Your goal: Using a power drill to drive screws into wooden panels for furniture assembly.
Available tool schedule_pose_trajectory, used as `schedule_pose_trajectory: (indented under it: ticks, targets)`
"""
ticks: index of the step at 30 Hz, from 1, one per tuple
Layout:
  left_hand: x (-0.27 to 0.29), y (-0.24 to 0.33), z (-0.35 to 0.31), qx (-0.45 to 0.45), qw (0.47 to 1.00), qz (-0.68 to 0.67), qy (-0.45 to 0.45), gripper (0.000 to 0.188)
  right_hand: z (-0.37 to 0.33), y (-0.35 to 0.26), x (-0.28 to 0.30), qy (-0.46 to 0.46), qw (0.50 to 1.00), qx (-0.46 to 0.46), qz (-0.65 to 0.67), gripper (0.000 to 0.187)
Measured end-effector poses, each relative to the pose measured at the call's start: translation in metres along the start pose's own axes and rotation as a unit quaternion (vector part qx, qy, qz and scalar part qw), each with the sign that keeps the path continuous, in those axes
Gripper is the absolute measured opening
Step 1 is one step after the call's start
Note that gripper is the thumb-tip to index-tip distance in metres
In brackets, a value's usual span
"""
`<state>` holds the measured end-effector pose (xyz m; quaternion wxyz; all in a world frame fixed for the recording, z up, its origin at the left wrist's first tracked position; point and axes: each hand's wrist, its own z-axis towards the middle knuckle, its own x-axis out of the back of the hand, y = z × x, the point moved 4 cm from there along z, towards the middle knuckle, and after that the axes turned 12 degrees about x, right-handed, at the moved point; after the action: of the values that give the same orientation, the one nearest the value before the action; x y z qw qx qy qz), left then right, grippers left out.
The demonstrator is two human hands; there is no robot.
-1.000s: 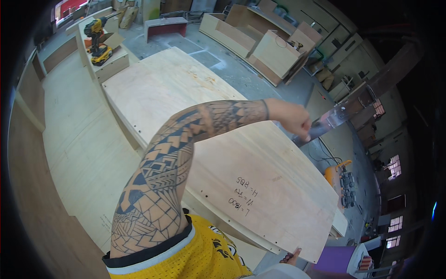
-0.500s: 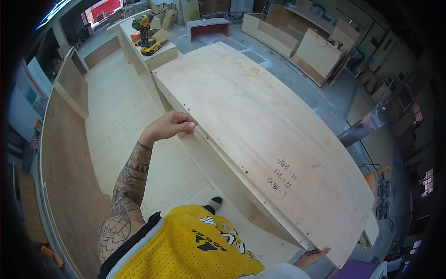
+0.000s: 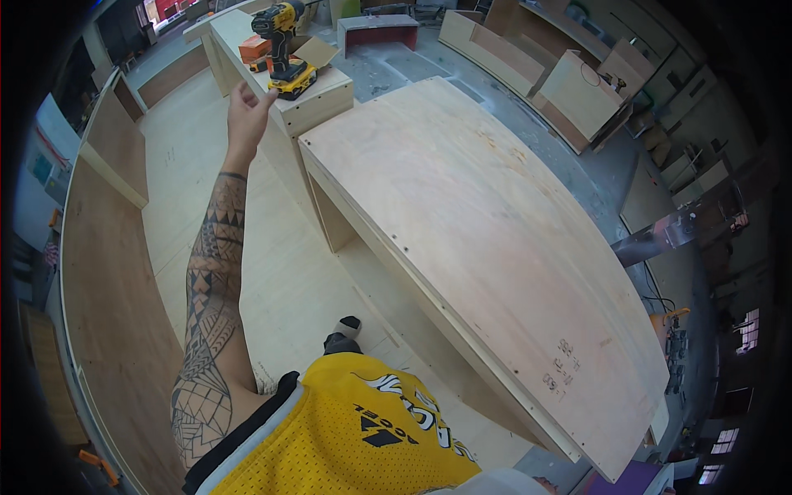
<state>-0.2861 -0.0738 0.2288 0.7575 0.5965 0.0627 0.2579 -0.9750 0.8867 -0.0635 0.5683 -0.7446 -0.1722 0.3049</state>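
Observation:
My left hand [image 3: 250, 117] is raised at the end of my outstretched arm, beside the near corner of a narrow wooden cabinet top [image 3: 326, 89]. Its fingers are loosely curled, with the thumb apart from them and nothing seen between. Just beyond the thumb stands a yellow and black cordless drill [image 3: 283, 49] on its battery; whether the thumb touches it I cannot tell. A large plywood panel with one curved side [image 3: 462, 223] forms the top of the unit before me, with screw holes along its straight edge. Only a sliver of my right hand [image 3: 544, 482] shows at the lower edge, fingers hidden.
An orange box [image 3: 255, 48] and an open cardboard box [image 3: 318, 52] sit near the drill. A tall curved plywood wall [image 3: 111, 289] runs along the left. One foot [image 3: 348, 327] stands on the plywood base. More wooden units [image 3: 577, 95] stand at the far right.
My left hand has moved from the panel's straight edge forward to beside the drill. My right hand has dropped almost out of view from the panel's near corner. The view has shifted.

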Motion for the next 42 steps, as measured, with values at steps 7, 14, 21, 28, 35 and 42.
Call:
schedule_pose_trajectory:
  ticks: [7, 14, 21, 28, 35, 42]
  targets:
    - [-0.049, 0.009, 0.131, -0.078, 0.978, -0.008, -0.194, 0.081, -0.235, -0.101, -0.072, -0.056, 0.958, 0.265, -0.091, 0.038]
    - [-0.08, 0.019, 0.168, 0.002, 0.947, -0.165, -0.277, 0.032, -0.447, -0.117, -0.165, -0.3, 0.886, 0.346, -0.067, 0.016]
    - [-0.012, 0.088, 0.11, -0.073, 0.943, -0.1, -0.308, 0.03, -0.648, -0.063, -0.172, -0.662, 0.522, 0.511, -0.166, 0.034]
    - [0.044, 0.124, 0.044, 0.009, 0.889, 0.24, -0.389, 0.023, -0.676, -0.026, -0.206, -0.7, 0.585, 0.372, -0.172, 0.022]
    - [0.039, 0.101, 0.024, 0.079, 0.82, 0.385, -0.417, 0.031, -0.685, -0.019, -0.203, -0.609, 0.608, 0.46, -0.217, 0.014]
    - [0.037, 0.098, 0.025, 0.108, 0.807, 0.4, -0.42, 0.031, -0.683, -0.017, -0.203, -0.608, 0.6, 0.47, -0.221, 0.014]
